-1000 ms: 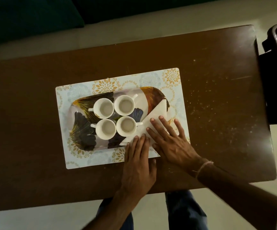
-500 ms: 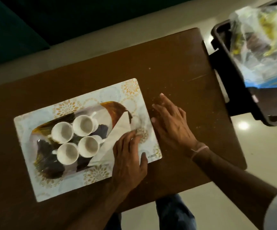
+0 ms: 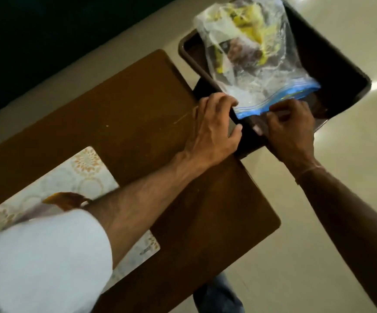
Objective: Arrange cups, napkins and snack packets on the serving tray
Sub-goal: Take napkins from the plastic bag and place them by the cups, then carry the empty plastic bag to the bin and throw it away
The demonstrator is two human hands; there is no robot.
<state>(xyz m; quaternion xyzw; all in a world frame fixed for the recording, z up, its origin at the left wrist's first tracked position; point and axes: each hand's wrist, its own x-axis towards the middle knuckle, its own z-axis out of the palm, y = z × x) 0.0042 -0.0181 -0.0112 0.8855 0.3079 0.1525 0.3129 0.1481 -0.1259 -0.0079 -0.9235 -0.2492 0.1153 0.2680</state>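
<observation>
A clear zip bag (image 3: 250, 64) with a blue seal strip holds yellow and brown snack packets and lies in a dark bin (image 3: 341, 71) beside the table's right end. My left hand (image 3: 214, 129) grips the bag's near-left corner at the bin's rim. My right hand (image 3: 289, 129) pinches the blue seal strip at the bag's near edge. Only an orange-brown edge of the serving tray (image 3: 65, 199) shows on the patterned placemat (image 3: 88, 175); my white left sleeve hides the cups and napkin.
The brown wooden table (image 3: 138, 114) runs from lower centre to upper left, with the bin close against its right end. Pale tiled floor (image 3: 273, 245) lies to the right. My legs in jeans (image 3: 217, 294) show below the table edge.
Both hands left the napkin and tray and moved right to the bin, closing on the zip bag's sealed edge. The view swung right, so the tray slid out to the lower left.
</observation>
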